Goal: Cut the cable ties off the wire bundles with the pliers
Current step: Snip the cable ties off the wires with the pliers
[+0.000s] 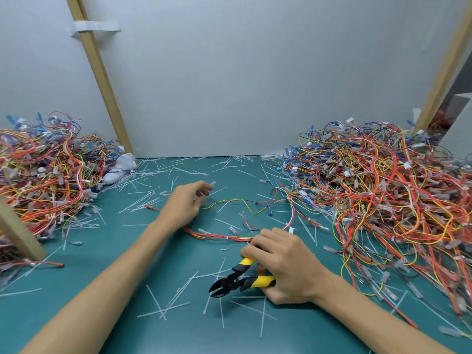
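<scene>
Clearly well under way: cut ties [156, 302] litter the worktop [84, 264]. One bundle [217, 236] lies between the hands, with a white tie seemingly on it yet. The right hand [286, 264] grips the pliers [237, 279], tips parted. The left hand [186, 205] rests loosely curled on the wires; I cannot tell whether it pinches one. Big piles [383, 195] on either side suggest plenty remains.

There are 2 hands [187, 204] [283, 264], 1 pliers [231, 281], 2 wire heaps [46, 175] [383, 190], 1 loose wire bundle [222, 237].
</scene>
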